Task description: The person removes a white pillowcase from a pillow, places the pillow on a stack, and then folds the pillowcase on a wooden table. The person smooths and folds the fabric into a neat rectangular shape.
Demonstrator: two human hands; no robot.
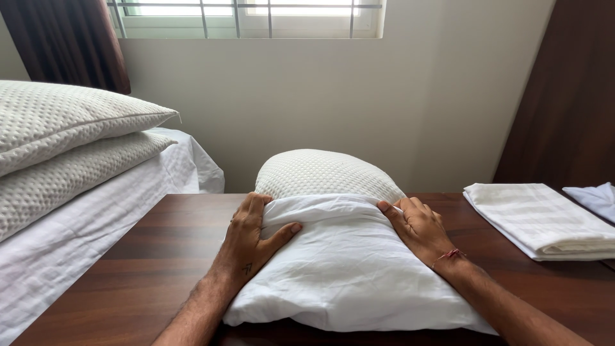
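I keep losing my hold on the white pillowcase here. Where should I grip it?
Grip the pillowcase at its open hem, one hand on each side from the near end. The hem is bunched around the textured pillow, where the left hand and right hand pinch it.

Daylight from window [250,13] at top, panes blown out. Room evenly bright, soft shadows under pillow [327,176] on table [154,256]. Sharp focus, slight edge distortion.

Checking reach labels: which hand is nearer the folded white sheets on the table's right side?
Right. The right hand grips the white pillowcase edge, on the side toward the folded sheets. The left hand grips the pillowcase's far-left edge, with the pillow between.
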